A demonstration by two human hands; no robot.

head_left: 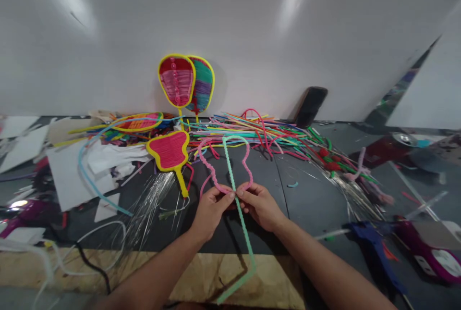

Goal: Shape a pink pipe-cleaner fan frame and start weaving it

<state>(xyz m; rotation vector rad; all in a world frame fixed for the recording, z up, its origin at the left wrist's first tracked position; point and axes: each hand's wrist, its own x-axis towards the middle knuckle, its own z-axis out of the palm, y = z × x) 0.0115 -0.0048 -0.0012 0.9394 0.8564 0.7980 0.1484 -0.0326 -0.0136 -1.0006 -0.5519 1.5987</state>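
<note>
My left hand (215, 210) and my right hand (260, 205) meet over the dark table, each pinching the same crossing of pipe cleaners. A pink pipe cleaner (210, 168) curves out on both sides into a wavy, rounded outline. Through its middle runs a mint green pipe cleaner (229, 161), hooked at the top and bent near its lower end, which hangs toward me. Fingers hide the exact joint. Left of the hands lies a small pink fan (168, 152) with a yellow fuzzy rim and handle.
Two finished-looking fans (176, 81) lean on the white panel (252, 50). Behind my hands is a heap of coloured pipe cleaners (245, 130). A phone (311, 105) leans at the back. At right are a drink can (391, 149) and a blue glue gun (376, 252); bare wires (153, 199) lie left.
</note>
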